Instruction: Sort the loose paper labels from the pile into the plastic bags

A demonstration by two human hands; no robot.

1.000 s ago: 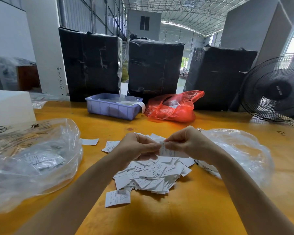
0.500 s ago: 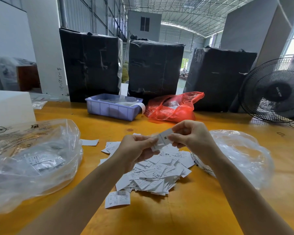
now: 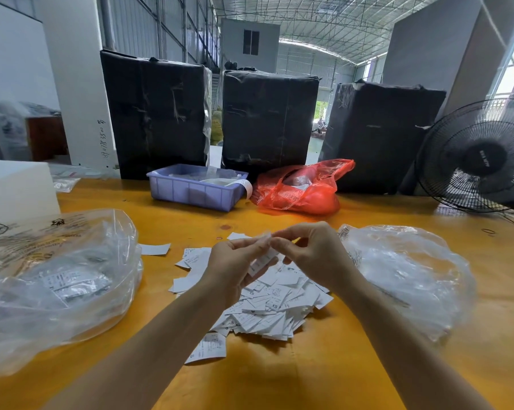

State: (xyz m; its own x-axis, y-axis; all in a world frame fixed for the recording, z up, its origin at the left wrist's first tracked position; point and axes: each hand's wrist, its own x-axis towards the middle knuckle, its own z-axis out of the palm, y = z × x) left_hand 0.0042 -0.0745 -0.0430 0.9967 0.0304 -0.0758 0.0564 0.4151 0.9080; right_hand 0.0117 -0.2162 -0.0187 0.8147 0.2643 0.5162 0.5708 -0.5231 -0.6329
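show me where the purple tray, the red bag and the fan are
purple tray (image 3: 190, 194), head view, on its front wall
red bag (image 3: 315, 199), head view, on its bulging lower front
fan (image 3: 483, 158), head view, on the dark hub of its grille

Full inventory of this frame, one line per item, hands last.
table: 1, yellow, under everything
pile of labels: 1, white, table centre, below the hands
stray labels: several, white, around the pile
clear bag: 1, left of pile, labels inside
clear bag: 1, right of pile
tray: 1, purple, far side
red bag: 1, right of the tray
wrapped bales: 3, black, behind table
fan: 1, black, far right
white box: 1, far left
left hand: pinches a label above the pile
right hand: pinches the same label
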